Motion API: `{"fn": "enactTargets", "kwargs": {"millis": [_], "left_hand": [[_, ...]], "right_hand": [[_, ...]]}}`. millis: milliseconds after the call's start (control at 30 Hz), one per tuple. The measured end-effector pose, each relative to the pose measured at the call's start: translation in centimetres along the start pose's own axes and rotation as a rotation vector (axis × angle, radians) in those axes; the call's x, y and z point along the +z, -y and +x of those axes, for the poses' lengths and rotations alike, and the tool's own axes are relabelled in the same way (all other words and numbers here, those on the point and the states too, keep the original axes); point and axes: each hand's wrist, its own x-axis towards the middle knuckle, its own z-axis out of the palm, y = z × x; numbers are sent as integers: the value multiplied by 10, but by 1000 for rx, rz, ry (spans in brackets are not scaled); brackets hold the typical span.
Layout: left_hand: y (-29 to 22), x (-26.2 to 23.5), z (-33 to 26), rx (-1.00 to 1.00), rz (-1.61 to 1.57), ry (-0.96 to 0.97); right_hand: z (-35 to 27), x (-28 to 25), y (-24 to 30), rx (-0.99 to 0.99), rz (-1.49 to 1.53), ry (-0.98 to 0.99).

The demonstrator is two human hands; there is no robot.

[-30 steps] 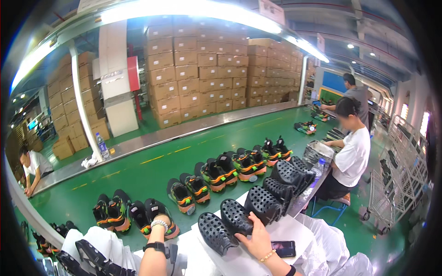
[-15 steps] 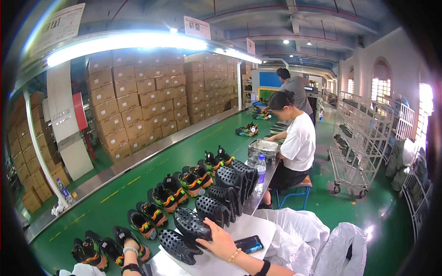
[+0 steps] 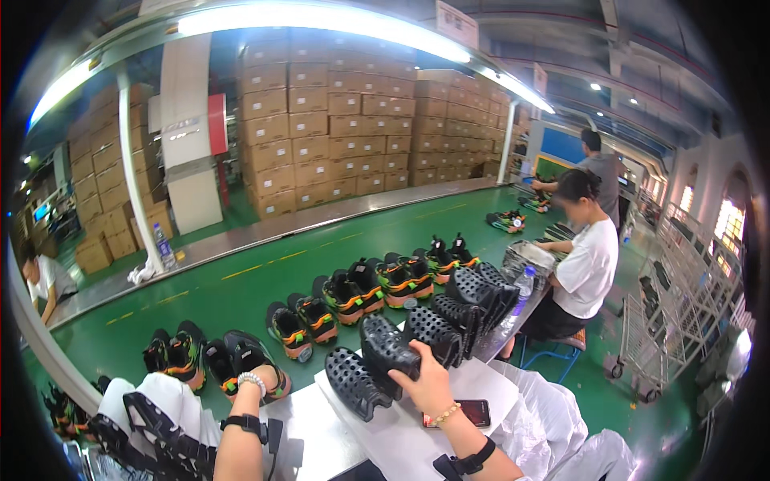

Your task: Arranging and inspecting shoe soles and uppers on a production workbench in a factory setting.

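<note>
My right hand [image 3: 427,381] is closed on the heel end of a black perforated clog-shaped form [image 3: 385,343], its thumb and fingers on either side. A matching black form [image 3: 353,385] lies just left of it on the white board. My left hand [image 3: 253,380] reaches to a black sneaker [image 3: 258,353] with orange and green trim and grips it about the collar; the fingertips are partly hidden. Its mate [image 3: 221,365] stands right beside it. More black forms [image 3: 433,330] line up beyond my right hand.
Several pairs of sneakers [image 3: 345,297] stand in a row along the green bench [image 3: 241,301]. A phone [image 3: 468,413] lies by my right wrist. White plastic bags [image 3: 541,413] bulge at the right. A bottle [image 3: 523,287] and a seated co-worker [image 3: 589,248] are farther along. Wheeled racks [image 3: 662,337] stand beyond.
My view has swung left, so the scene sits farther right in the picture. My right hand stays on the same black form, and my left hand remains at the sneaker.
</note>
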Motion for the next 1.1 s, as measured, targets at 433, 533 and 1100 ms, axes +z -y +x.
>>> {"fn": "enactTargets", "kwargs": {"millis": [433,533,1100], "left_hand": [[6,-20,-21,-169,-153,-156],[-1,-31,-48,-377,-280,-571],[-36,62,-86,-254,-1221,-1100]], "right_hand": [[10,-10,11,-8,-134,16],[14,-23,37,-61,75,-74],[73,245,164,-473,-428,709]]}}
